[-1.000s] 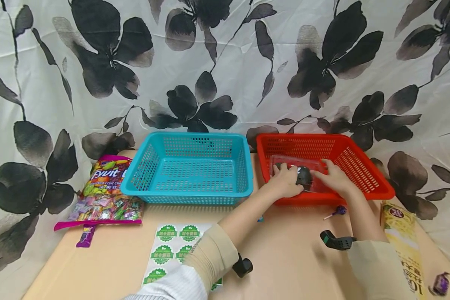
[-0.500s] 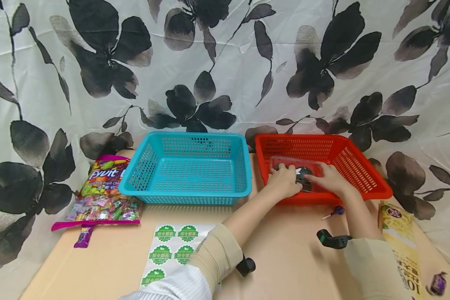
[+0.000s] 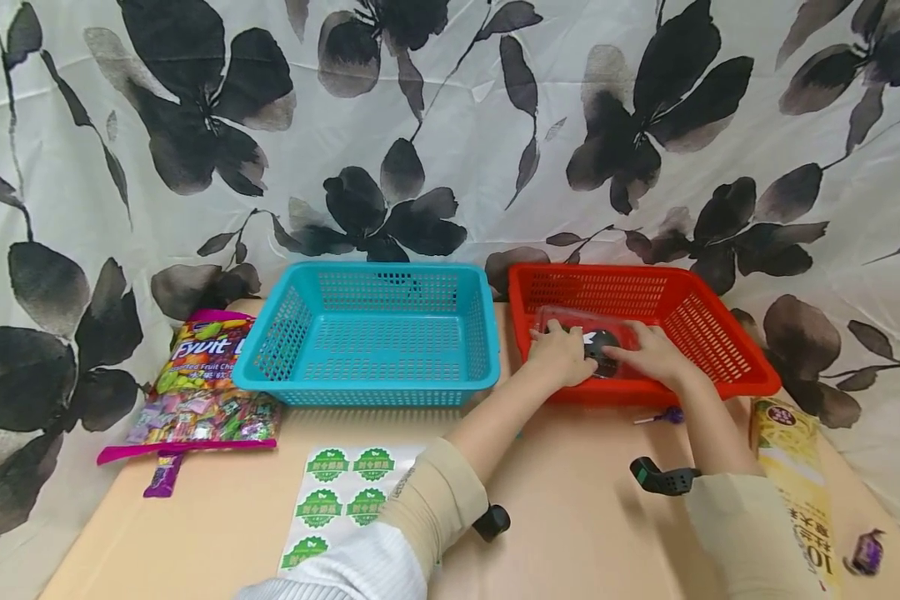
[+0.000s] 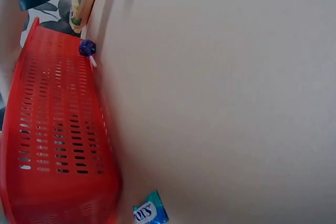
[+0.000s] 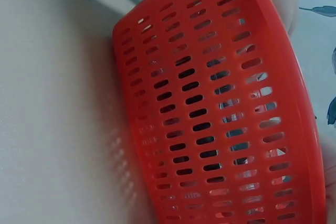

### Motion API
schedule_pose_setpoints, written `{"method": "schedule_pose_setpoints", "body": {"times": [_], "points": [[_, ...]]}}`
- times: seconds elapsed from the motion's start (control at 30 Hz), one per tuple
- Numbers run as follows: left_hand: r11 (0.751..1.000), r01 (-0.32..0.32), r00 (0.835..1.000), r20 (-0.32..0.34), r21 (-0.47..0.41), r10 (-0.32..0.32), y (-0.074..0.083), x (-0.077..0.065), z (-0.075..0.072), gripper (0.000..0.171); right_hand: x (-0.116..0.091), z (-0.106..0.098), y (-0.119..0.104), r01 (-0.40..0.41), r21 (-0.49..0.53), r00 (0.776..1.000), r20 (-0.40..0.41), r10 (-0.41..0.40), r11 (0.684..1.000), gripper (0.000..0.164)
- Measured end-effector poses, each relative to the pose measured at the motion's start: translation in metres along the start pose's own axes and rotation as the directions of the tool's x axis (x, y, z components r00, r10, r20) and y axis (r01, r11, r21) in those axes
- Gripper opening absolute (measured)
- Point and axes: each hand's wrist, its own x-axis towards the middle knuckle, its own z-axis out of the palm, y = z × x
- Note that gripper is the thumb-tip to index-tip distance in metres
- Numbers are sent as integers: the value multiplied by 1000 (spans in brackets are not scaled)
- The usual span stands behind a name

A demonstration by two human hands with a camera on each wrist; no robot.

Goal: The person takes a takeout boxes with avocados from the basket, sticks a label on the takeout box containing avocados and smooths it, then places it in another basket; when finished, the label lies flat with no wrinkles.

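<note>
Inside the red basket (image 3: pixel 720 333), at its left side, lies a clear plastic package (image 3: pixel 581 315) with a round black item (image 3: pixel 603 340) showing through it. My left hand (image 3: pixel 558 357) grips the package's left end, fingers over its top. At the other end my right hand (image 3: pixel 656 357) holds it, the thumb reaching across the front of the black item. Both wrist views are mostly taken up by the outside of the basket's slotted wall (image 4: pixel 58 114), so the hands' work is hidden there. Dark shapes show through the slots in the right wrist view.
A blue basket (image 3: pixel 375 396) stands to the left, beside a fruit candy bag (image 3: pixel 202 392) and a small purple candy (image 3: pixel 163 475). Nearer lie a sticker sheet (image 3: pixel 326 487), a lollipop (image 3: pixel 671 414), a blue wrapped candy (image 4: pixel 151 211), a yellow packet (image 3: pixel 791 450) and another purple candy (image 3: pixel 866 552).
My right hand has moved a little left, its thumb now over the black item. The left hand stays at the package's left end. The head view has shifted slightly.
</note>
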Motion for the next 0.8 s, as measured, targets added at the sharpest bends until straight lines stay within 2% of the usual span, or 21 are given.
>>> {"method": "schedule_pose_setpoints", "body": {"times": [0.13, 0.33, 0.53, 0.8], "points": [[1000, 5, 999, 38, 25, -6, 3, 0, 0, 59, 0, 0, 1, -16, 31, 1000, 1, 16, 999, 84], [999, 33, 998, 53, 20, -34, 3, 2, 0, 62, 1, 0, 0, -16, 47, 1000, 3, 15, 999, 83], [997, 49, 997, 67, -56, -45, 2, 0, 2, 64, 1, 1, 1, -12, 57, 1000, 4, 12, 998, 81], [992, 36, 998, 47, -119, -30, 3, -1, 1, 61, 2, 0, 3, -17, 73, 1000, 1, 17, 997, 77]]}}
